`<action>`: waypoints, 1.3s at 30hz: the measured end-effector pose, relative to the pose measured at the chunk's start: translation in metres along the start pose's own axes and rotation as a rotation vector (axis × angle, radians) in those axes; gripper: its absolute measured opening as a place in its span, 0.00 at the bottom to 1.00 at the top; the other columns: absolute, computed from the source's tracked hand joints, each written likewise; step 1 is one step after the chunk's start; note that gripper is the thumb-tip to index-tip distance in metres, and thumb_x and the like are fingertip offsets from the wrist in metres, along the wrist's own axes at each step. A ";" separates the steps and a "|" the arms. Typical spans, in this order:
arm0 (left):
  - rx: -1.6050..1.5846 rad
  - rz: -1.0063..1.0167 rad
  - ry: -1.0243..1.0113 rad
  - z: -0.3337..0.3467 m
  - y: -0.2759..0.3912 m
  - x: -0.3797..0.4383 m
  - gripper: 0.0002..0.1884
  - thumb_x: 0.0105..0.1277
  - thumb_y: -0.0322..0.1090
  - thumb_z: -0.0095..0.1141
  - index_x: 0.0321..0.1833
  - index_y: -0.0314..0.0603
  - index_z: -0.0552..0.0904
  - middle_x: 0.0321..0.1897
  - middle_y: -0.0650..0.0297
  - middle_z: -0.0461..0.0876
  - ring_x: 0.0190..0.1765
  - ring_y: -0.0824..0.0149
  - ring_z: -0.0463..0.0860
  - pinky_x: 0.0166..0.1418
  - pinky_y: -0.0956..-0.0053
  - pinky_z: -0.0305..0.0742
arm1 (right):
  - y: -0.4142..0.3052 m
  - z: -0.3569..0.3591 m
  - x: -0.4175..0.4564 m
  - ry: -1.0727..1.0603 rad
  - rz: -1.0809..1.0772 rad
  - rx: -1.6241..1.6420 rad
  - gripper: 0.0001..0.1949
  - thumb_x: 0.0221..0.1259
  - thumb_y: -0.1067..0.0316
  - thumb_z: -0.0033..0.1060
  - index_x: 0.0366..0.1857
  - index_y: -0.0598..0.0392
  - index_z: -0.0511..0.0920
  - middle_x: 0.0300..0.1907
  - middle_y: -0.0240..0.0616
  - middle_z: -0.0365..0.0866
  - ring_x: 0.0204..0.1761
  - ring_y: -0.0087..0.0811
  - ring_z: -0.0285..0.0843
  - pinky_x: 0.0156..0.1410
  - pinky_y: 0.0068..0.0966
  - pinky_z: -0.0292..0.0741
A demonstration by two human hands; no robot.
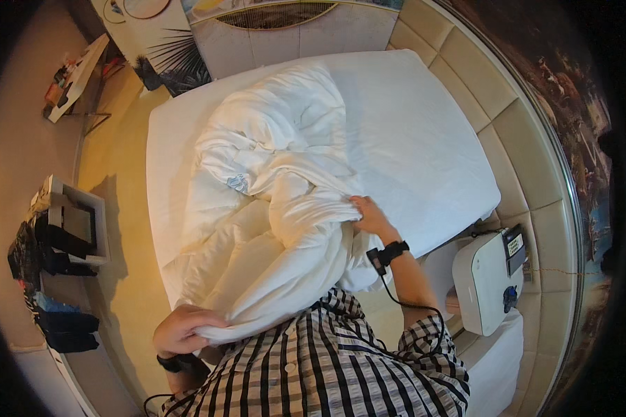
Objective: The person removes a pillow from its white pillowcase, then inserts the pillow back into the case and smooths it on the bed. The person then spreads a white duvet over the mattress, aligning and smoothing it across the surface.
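Observation:
A white duvet (271,208) lies bunched across the near left half of the bed, its near end raised against my striped shirt. My left hand (188,328) grips a corner of it at the lower left, close to my body. Farther out, my right hand (369,215) is closed on a gathered fold at the duvet's right side. A small blue mark (238,183) shows on the fabric near the middle. Under the duvet, a white fitted sheet (407,140) covers the mattress. Both wrists wear black straps with cables.
At right stands a white nightstand (480,286) with a telephone (514,247), against a padded beige wall panel (532,146). Part of another white bed (493,370) lies beyond it. Dark clothes (65,323) and a white-framed unit (104,224) are at left, past the yellowish floor (130,307).

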State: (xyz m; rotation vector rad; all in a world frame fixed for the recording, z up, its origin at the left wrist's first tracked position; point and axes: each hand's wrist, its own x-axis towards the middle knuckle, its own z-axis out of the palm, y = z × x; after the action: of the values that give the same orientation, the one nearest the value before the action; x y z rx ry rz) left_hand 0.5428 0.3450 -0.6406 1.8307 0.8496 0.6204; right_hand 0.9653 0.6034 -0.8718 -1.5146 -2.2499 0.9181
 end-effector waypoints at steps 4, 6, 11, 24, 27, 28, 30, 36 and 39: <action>-0.186 -0.159 -0.091 0.007 -0.006 0.025 0.20 0.57 0.34 0.56 0.52 0.33 0.78 0.44 0.53 0.83 0.43 0.54 0.84 0.46 0.69 0.75 | -0.054 0.018 -0.014 -0.132 -0.270 0.114 0.38 0.38 0.70 0.69 0.64 0.46 0.67 0.61 0.46 0.65 0.60 0.46 0.67 0.63 0.36 0.69; -0.247 -0.108 -0.109 0.014 -0.012 0.030 0.21 0.56 0.33 0.57 0.53 0.33 0.77 0.46 0.53 0.82 0.47 0.54 0.83 0.49 0.70 0.74 | -0.067 0.024 -0.013 -0.118 -0.416 0.061 0.33 0.41 0.75 0.63 0.61 0.48 0.71 0.61 0.44 0.68 0.61 0.45 0.67 0.63 0.35 0.69; -0.294 -0.050 -0.081 0.029 -0.014 0.036 0.23 0.49 0.23 0.54 0.52 0.33 0.78 0.46 0.53 0.82 0.47 0.57 0.83 0.50 0.73 0.74 | -0.058 0.025 0.005 -0.249 -0.270 0.333 0.21 0.49 0.79 0.54 0.50 0.53 0.81 0.51 0.42 0.80 0.55 0.37 0.75 0.62 0.28 0.70; -0.317 -0.069 -0.169 0.044 -0.008 0.047 0.23 0.50 0.21 0.52 0.53 0.36 0.78 0.42 0.56 0.82 0.43 0.61 0.81 0.47 0.74 0.72 | -0.081 0.051 0.028 -0.358 -0.206 -0.117 0.16 0.50 0.58 0.62 0.40 0.55 0.80 0.39 0.50 0.82 0.43 0.49 0.78 0.48 0.37 0.74; -0.383 -0.102 -0.189 0.053 -0.013 0.042 0.22 0.52 0.21 0.50 0.52 0.35 0.78 0.41 0.56 0.82 0.42 0.62 0.81 0.46 0.74 0.72 | -0.079 0.019 0.052 0.111 -0.109 0.614 0.11 0.54 0.63 0.54 0.32 0.62 0.79 0.35 0.53 0.81 0.38 0.50 0.78 0.42 0.36 0.74; -0.407 -0.096 -0.195 0.053 -0.014 0.042 0.21 0.52 0.21 0.50 0.52 0.35 0.78 0.41 0.56 0.82 0.42 0.63 0.81 0.46 0.74 0.72 | -0.059 -0.010 0.066 0.419 -0.139 0.109 0.11 0.57 0.66 0.50 0.30 0.64 0.79 0.31 0.49 0.81 0.34 0.45 0.77 0.41 0.35 0.74; -0.433 -0.122 -0.159 0.055 -0.018 0.029 0.21 0.52 0.21 0.51 0.52 0.35 0.78 0.40 0.56 0.83 0.42 0.63 0.81 0.46 0.75 0.72 | -0.065 -0.079 0.063 0.506 0.032 0.491 0.11 0.61 0.66 0.48 0.29 0.60 0.80 0.28 0.40 0.81 0.30 0.39 0.76 0.39 0.34 0.74; -0.469 -0.072 -0.075 0.066 -0.023 0.024 0.21 0.50 0.20 0.53 0.51 0.33 0.79 0.41 0.55 0.83 0.44 0.61 0.82 0.48 0.75 0.72 | 0.076 -0.147 0.012 0.744 0.317 1.351 0.13 0.59 0.61 0.51 0.37 0.60 0.77 0.37 0.47 0.81 0.36 0.42 0.78 0.42 0.37 0.76; -0.483 -0.081 -0.064 0.066 -0.028 0.030 0.21 0.51 0.20 0.53 0.52 0.33 0.78 0.44 0.54 0.83 0.47 0.62 0.81 0.51 0.75 0.71 | 0.147 -0.110 -0.012 0.751 0.405 0.414 0.13 0.55 0.61 0.59 0.33 0.62 0.76 0.32 0.49 0.81 0.33 0.40 0.78 0.38 0.36 0.76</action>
State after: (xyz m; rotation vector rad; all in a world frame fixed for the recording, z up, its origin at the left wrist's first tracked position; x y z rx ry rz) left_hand 0.6024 0.3382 -0.6904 1.3653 0.6581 0.6465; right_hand 1.1372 0.6675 -0.8806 -1.7454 -1.1796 0.6812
